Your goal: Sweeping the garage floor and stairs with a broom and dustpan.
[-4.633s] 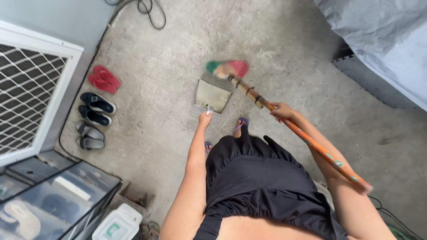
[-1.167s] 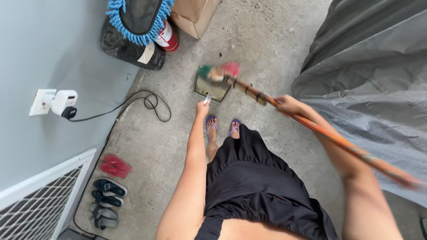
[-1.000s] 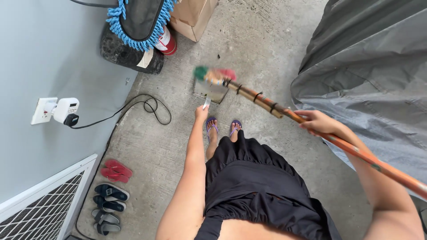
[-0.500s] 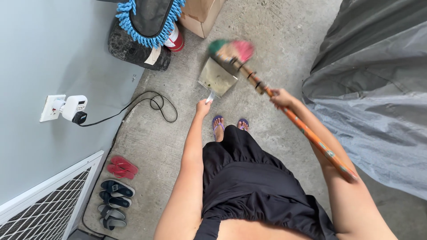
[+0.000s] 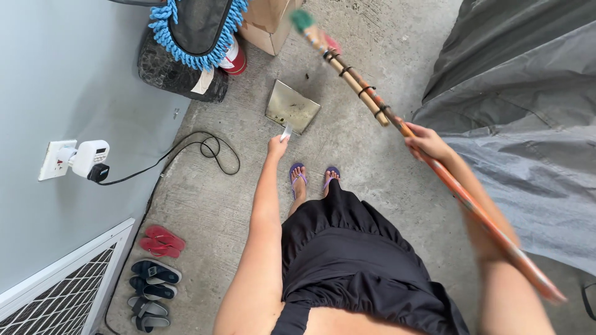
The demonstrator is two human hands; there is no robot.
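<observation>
I stand on a concrete floor, looking down past my black skirt. My left hand (image 5: 277, 146) grips the handle of a metal dustpan (image 5: 292, 106) that rests flat on the floor ahead of my feet. My right hand (image 5: 424, 139) is closed around the orange handle of a broom (image 5: 363, 90), held slanted up off the floor. Its blurred green and pink head (image 5: 308, 27) hangs above and beyond the dustpan, not touching it.
A blue fringed mop head (image 5: 197, 30), a dark bag and a cardboard box (image 5: 268, 23) stand against the wall ahead. A black cable (image 5: 200, 147) loops from a wall socket (image 5: 73, 159). Several sandals (image 5: 155, 269) lie at left. A grey cover (image 5: 520, 118) fills the right.
The broom head has swung up and away from the dustpan, which it was touching a second ago. My left hand has kept hold of the dustpan. My view has shifted a little.
</observation>
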